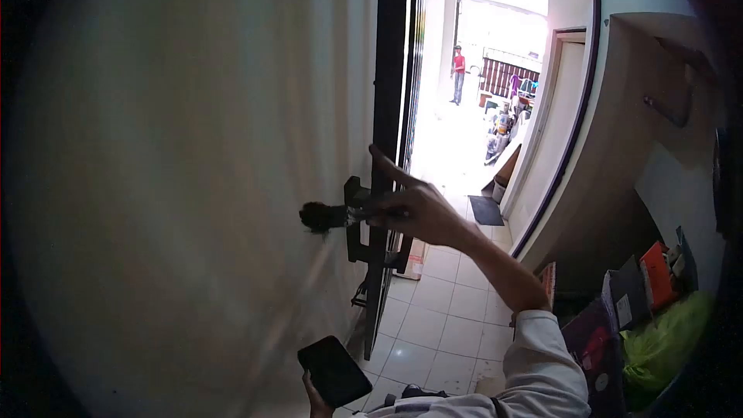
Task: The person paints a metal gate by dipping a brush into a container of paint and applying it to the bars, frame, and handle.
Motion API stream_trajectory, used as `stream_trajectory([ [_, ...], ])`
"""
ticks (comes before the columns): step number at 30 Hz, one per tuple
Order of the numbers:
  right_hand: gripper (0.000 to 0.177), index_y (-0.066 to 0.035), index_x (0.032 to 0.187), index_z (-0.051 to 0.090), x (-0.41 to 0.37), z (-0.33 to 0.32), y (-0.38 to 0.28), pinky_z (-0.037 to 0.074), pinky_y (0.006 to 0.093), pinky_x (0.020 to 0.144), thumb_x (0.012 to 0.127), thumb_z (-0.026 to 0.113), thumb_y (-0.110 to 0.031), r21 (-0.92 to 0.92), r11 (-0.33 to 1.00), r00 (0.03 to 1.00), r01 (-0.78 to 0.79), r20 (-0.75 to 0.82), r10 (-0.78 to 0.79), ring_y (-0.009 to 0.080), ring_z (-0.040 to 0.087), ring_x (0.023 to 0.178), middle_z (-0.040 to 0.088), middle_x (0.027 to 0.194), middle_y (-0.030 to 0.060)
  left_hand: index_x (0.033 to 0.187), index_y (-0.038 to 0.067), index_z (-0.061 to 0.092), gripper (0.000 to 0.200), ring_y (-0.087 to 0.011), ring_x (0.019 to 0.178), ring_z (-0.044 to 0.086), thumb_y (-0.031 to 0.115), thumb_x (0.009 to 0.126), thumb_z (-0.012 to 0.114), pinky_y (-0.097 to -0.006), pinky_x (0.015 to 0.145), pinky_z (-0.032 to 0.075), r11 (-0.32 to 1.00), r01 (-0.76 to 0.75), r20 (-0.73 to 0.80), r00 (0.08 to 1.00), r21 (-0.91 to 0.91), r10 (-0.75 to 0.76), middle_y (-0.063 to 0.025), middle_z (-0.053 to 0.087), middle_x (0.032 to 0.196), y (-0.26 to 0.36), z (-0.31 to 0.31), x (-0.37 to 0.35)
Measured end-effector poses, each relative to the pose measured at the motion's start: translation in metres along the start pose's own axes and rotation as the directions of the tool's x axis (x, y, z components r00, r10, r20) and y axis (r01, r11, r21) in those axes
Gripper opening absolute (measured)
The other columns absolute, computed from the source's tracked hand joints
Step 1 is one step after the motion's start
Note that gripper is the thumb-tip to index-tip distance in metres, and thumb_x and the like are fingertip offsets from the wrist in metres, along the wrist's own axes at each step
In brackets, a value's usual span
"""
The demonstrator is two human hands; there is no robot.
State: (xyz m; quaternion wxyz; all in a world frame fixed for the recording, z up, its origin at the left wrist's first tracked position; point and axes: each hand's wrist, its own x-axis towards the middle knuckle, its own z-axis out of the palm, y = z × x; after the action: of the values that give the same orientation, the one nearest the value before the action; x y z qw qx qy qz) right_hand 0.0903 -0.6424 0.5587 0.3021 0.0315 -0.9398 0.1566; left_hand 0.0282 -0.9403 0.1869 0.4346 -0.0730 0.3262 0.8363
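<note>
Dark, bushy bristles mark the head of a brush (pixel 317 217), which points left across the edge of a dark-framed door (pixel 389 70). Its handle runs back into my right hand (pixel 422 213). The thumb and some fingers close on the handle while the index finger stretches up against the door frame. Beside and partly behind the brush is the door's dark pull handle (pixel 356 244). Low in the view, my left hand (pixel 316 399) grips a black, flat device with a dark screen, like a phone or small tablet (pixel 337 371); most of this hand is hidden.
A pale wall or panel (pixel 193 147) fills the left. Through the doorway lie floor tiles (pixel 433 294), a dark mat (pixel 486 210) and a person in red (pixel 458 73) far off. At right are folders (pixel 656 275) and a green bag (pixel 669 340).
</note>
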Motion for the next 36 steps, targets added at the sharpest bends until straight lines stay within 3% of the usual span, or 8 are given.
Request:
stream_trajectory([
  [9, 0.024, -0.006, 0.107, 0.067, 0.027, -0.095, -0.034, 0.053, 0.0204, 0.056, 0.083, 0.067, -0.008, -0.059, 0.998, 0.923, -0.020, -0.384, -0.004, 0.0071, 0.063, 0.064, 0.064, 0.108, 0.0108, 0.124, 0.012, 0.051, 0.056, -0.0268, 0.107, 0.058, 0.054, 0.087, 0.043, -0.0438, 0.094, 0.045, 1.000, 0.017, 0.018, 1.000, 0.025, -0.017, -0.0080, 0.059, 0.117, -0.001, 0.003, -0.002],
  [19, 0.032, -0.004, 0.102, 0.056, 0.095, -0.216, -0.105, 0.053, 0.0323, 0.055, 0.088, 0.061, -0.033, -0.687, 0.726, 0.805, 0.006, -0.427, -0.411, 0.0191, 0.066, 0.053, 0.065, 0.063, 0.0116, 0.124, 0.012, 0.051, 0.057, -0.0266, 0.106, 0.058, 0.054, 0.087, 0.044, -0.0436, 0.094, 0.046, 0.998, 0.048, 0.032, 0.998, 0.029, -0.049, -0.0082, 0.059, 0.117, -0.001, 0.012, -0.002],
  [21, 0.038, -0.010, 0.117, 0.060, 0.110, -0.229, -0.166, 0.056, 0.0314, 0.059, 0.087, 0.063, -0.033, -0.556, 0.761, 0.875, -0.334, -0.483, 0.030, 0.0171, 0.064, 0.056, 0.068, 0.080, 0.0144, 0.124, 0.012, 0.051, 0.057, -0.0265, 0.106, 0.058, 0.054, 0.087, 0.044, -0.0436, 0.094, 0.046, 0.998, 0.058, 0.032, 0.998, 0.034, -0.059, -0.0083, 0.059, 0.117, 0.000, 0.014, -0.004],
  [23, 0.034, -0.005, 0.107, 0.062, 0.121, -0.231, -0.198, 0.054, 0.0315, 0.057, 0.087, 0.064, -0.032, -0.593, 0.701, 0.856, -0.397, -0.514, 0.050, 0.0153, 0.064, 0.059, 0.067, 0.077, 0.0143, 0.124, 0.012, 0.051, 0.057, -0.0265, 0.106, 0.058, 0.055, 0.087, 0.044, -0.0436, 0.094, 0.046, 0.997, 0.065, 0.037, 0.997, 0.037, -0.066, -0.0083, 0.059, 0.117, 0.001, 0.015, -0.003],
  [27, 0.023, -0.004, 0.100, 0.063, 0.165, -0.270, -0.169, 0.055, 0.0377, 0.062, 0.087, 0.058, -0.022, -0.809, 0.542, 0.789, -0.229, -0.480, -0.383, 0.0242, 0.066, 0.063, 0.066, 0.073, 0.0135, 0.124, 0.012, 0.051, 0.057, -0.0264, 0.106, 0.058, 0.055, 0.087, 0.044, -0.0435, 0.094, 0.046, 0.996, 0.076, 0.054, 0.995, 0.045, -0.079, -0.0084, 0.059, 0.117, 0.004, 0.015, -0.001],
  [32, 0.019, -0.004, 0.092, 0.062, 0.163, -0.242, -0.188, 0.053, 0.0417, 0.063, 0.088, 0.059, -0.022, -0.645, 0.752, 0.872, -0.134, -0.437, -0.219, 0.0262, 0.066, 0.068, 0.067, 0.077, 0.0147, 0.124, 0.012, 0.051, 0.057, -0.0263, 0.106, 0.058, 0.055, 0.087, 0.044, -0.0434, 0.094, 0.046, 0.995, 0.087, 0.079, 0.993, 0.057, -0.091, -0.0085, 0.059, 0.117, 0.007, 0.016, -0.001],
  [33, 0.029, -0.009, 0.104, 0.055, 0.167, -0.228, -0.162, 0.051, 0.0271, 0.049, 0.086, 0.065, -0.030, -0.633, 0.774, 0.873, -0.001, -0.378, -0.307, 0.0151, 0.064, 0.053, 0.066, 0.069, 0.0084, 0.124, 0.012, 0.051, 0.057, -0.0263, 0.106, 0.058, 0.055, 0.087, 0.044, -0.0434, 0.094, 0.046, 0.994, 0.089, 0.082, 0.992, 0.059, -0.094, -0.0086, 0.059, 0.117, 0.007, 0.016, -0.003],
  [36, 0.024, -0.003, 0.095, 0.052, 0.156, -0.186, -0.124, 0.050, 0.0328, 0.049, 0.089, 0.060, -0.025, -0.551, 0.802, 0.856, 0.231, -0.278, -0.437, 0.0219, 0.065, 0.052, 0.067, 0.072, 0.0161, 0.124, 0.011, 0.051, 0.058, -0.0263, 0.106, 0.058, 0.055, 0.087, 0.044, -0.0434, 0.094, 0.046, 0.994, 0.092, 0.084, 0.992, 0.066, -0.098, -0.0086, 0.059, 0.117, 0.008, 0.014, -0.006],
])
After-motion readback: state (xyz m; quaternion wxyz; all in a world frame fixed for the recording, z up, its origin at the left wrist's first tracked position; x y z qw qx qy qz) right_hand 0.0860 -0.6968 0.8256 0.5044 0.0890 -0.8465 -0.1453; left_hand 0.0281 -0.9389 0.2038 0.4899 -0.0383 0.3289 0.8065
